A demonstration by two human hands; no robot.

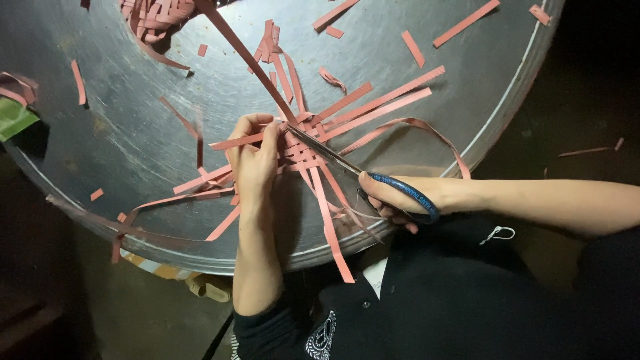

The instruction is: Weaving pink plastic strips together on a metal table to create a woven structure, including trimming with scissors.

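A small woven patch of pink strips [301, 152] lies on a round grey metal tray [133, 140], with long loose ends fanning out from it. My left hand [255, 160] presses down on the weave and pinches one strip. My right hand [397, 200] grips blue-handled scissors [353, 170]. Their blades point left, and the tips reach the weave right beside my left fingers.
Short pink offcuts [412, 48] lie scattered over the tray. Another woven pink piece [153, 17] sits at the tray's top edge. A green piece [13, 119] shows at the far left. The tray's rim [280, 257] is close to my body.
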